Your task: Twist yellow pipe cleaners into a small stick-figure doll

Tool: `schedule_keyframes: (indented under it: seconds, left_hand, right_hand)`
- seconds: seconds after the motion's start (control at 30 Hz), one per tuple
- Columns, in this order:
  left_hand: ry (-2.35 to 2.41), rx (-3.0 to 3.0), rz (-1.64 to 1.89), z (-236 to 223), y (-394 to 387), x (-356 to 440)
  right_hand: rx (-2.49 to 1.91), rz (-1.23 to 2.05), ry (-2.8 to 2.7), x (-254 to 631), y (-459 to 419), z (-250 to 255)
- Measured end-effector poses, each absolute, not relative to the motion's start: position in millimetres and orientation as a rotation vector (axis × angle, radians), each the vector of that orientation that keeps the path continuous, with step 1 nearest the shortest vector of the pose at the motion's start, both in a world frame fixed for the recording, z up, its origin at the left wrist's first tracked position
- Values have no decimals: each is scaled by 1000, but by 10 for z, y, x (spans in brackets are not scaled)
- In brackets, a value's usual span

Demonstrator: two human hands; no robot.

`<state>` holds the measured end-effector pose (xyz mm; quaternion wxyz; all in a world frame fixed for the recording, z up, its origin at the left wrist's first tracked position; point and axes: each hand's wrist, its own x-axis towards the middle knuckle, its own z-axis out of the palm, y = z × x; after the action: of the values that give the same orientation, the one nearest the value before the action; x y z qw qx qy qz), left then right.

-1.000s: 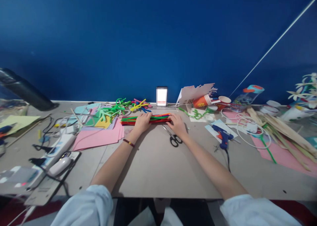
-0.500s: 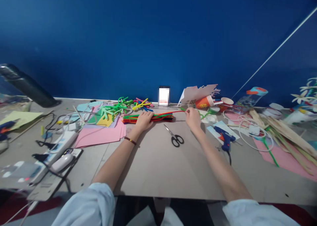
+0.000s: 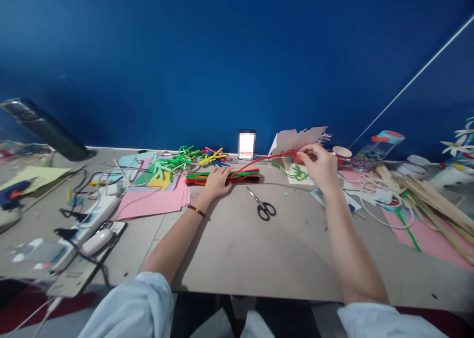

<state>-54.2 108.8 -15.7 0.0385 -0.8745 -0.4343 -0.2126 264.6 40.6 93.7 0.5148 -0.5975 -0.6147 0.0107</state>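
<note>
A bundle of coloured pipe cleaners (image 3: 246, 175) lies across the table, and my left hand (image 3: 217, 181) is closed over its middle, gripping it against the tabletop. One red pipe cleaner (image 3: 264, 158) slants up out of the bundle to the right. Its far end is pinched between the fingertips of my right hand (image 3: 318, 166), raised above the table. Below the bundle lies a pair of scissors (image 3: 262, 207) with black handles, closed and touched by neither hand. A curled green pipe cleaner piece (image 3: 297, 173) rests on a pale sheet under my right hand.
A phone (image 3: 247, 145) stands against the blue wall. Left are pink paper sheets (image 3: 151, 203), green pipe-cleaner shapes (image 3: 181, 157) and a power strip (image 3: 87, 222). Right are a paper cup (image 3: 342, 153), a coiled white cable (image 3: 387, 224) and dried stalks (image 3: 437, 212). My right arm hides the glue gun.
My right hand has moved right and up, drawing the red pipe cleaner further out of the bundle. My left hand stays on the bundle.
</note>
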Motion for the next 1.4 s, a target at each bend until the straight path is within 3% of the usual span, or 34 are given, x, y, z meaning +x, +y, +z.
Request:
schedule_keyframes:
  seconds: [0.27,0.5,0.77,0.93,1.2,1.4]
  left_hand:
    - [-1344,-2463,-1049,-225,1161,-528]
    - [-1320,-2644,-1450,-216,1085,-430]
    - [-1797,-3098,-2477,-174,1105,-314]
    - [-2008,-2671,-3064,-151,1173,-386]
    - [-1957,-2498,-3198,-124,1157,-355]
    - [-1758,-3103,-2473,-73,1027,-231]
  right_hand:
    - [-1204,-87,-1364,2577,263,1122]
    - [-1101,73,-1284,2488,229,1169]
    - [-1405,436,-1581,2472,156,1184]
    - [-1587,663,-1887,2475,130,1193]
    - [-1493,1089,-2241,2350,117,1196]
    - [-1347,1026,-2233,2254,195,1087]
